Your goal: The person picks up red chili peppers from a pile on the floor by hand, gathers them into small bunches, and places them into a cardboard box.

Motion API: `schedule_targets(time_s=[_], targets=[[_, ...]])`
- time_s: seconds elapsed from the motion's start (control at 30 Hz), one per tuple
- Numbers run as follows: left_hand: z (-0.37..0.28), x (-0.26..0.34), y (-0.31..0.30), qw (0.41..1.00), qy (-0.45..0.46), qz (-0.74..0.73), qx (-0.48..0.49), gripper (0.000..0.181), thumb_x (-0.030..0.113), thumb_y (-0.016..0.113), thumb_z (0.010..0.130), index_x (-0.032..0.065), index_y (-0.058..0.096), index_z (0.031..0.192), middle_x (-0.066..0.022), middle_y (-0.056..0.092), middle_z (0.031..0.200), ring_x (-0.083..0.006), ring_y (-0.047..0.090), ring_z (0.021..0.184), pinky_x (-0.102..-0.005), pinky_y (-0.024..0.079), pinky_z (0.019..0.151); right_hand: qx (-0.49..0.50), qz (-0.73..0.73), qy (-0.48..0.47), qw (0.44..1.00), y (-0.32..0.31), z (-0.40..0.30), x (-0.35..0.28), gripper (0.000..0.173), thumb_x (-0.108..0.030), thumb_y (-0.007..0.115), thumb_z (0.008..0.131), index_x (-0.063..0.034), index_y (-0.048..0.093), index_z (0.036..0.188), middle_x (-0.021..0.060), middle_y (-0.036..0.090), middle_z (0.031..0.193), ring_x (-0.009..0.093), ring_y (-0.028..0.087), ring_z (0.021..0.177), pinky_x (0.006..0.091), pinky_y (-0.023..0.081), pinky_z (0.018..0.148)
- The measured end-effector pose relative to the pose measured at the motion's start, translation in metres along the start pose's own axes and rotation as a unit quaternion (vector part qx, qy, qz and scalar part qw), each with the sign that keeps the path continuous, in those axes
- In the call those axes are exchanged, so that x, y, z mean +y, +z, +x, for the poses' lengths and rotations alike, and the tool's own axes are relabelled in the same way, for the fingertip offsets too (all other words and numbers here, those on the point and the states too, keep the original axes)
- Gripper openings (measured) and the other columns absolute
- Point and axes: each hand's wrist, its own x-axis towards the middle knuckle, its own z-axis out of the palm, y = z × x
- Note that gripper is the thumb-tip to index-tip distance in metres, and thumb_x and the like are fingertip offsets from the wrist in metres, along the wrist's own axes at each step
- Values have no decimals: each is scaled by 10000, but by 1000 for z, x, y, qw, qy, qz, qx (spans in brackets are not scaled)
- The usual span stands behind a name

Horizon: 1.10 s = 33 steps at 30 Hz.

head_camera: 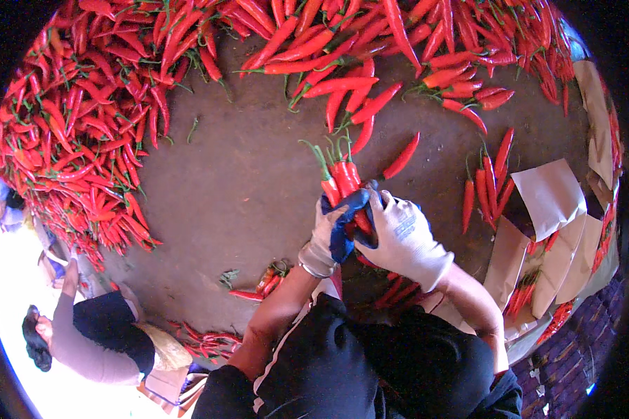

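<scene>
Both my hands wear white work gloves with dark blue coated palms and fingers. Between them is a small bunch of red chili peppers [343,175], stems pointing away from me. My left hand [335,225] wraps the bunch from the left, its thumb across the peppers. From the right, my right hand [401,235] closes around the lower part of the same bunch, hiding the tips. Just beyond the hands a single red chili [402,156] lies on the brown work surface [236,157]. Other chilies [364,99] lie loose farther out.
A large heap of red chilies [94,115] covers the left, and another pile [346,31] spans the far side. At right stands an open cardboard box [508,256] containing chilies, near a small chili group [487,183]. A co-worker [94,340] is at lower left.
</scene>
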Motion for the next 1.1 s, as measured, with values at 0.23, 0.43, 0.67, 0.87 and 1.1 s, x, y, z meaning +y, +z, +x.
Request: schedule_targets(time_s=[0.23, 0.43, 0.67, 0.87, 1.1], targets=[[13, 9, -28, 998, 45, 6, -46, 386, 3, 656, 789, 12, 538, 1157, -111, 639, 1027, -239, 639, 870, -364, 540, 775, 211, -80, 94, 970, -34, 76, 55, 636, -228, 731, 699, -155, 491, 1283, 163, 594, 1037, 346, 583, 939, 430, 471, 828], [-13, -1, -77, 988, 50, 144, 1, 582, 35, 734, 712, 32, 473, 1232, -79, 604, 1108, -195, 593, 1027, -327, 473, 902, 139, -168, 90, 972, -18, 82, 85, 581, -294, 726, 709, -129, 533, 1232, 135, 614, 1054, 330, 592, 952, 417, 476, 835], [-32, 25, -78, 999, 12, 18, -38, 819, 95, 751, 705, 86, 326, 1406, -99, 532, 1241, -247, 567, 1074, -394, 478, 910, 124, -19, 142, 982, -18, 37, 86, 535, -372, 725, 715, -108, 570, 1154, 133, 637, 1014, 312, 626, 915, 417, 501, 786], [-17, 35, -64, 993, 75, -55, -68, 799, 113, 714, 749, 123, 285, 1423, -102, 556, 1151, -233, 588, 990, -389, 507, 854, 39, -107, 100, 989, 19, 1, 82, 538, -300, 734, 699, -84, 554, 1158, 166, 621, 979, 349, 606, 899, 432, 487, 793], [-19, 43, -68, 992, 96, -75, -37, 705, 88, 667, 779, 119, 327, 1396, -101, 552, 1164, -238, 573, 1018, -403, 474, 904, 1, -4, 78, 997, 15, -10, 65, 467, -313, 743, 704, -52, 608, 1067, 171, 644, 915, 363, 615, 849, 438, 490, 759]])
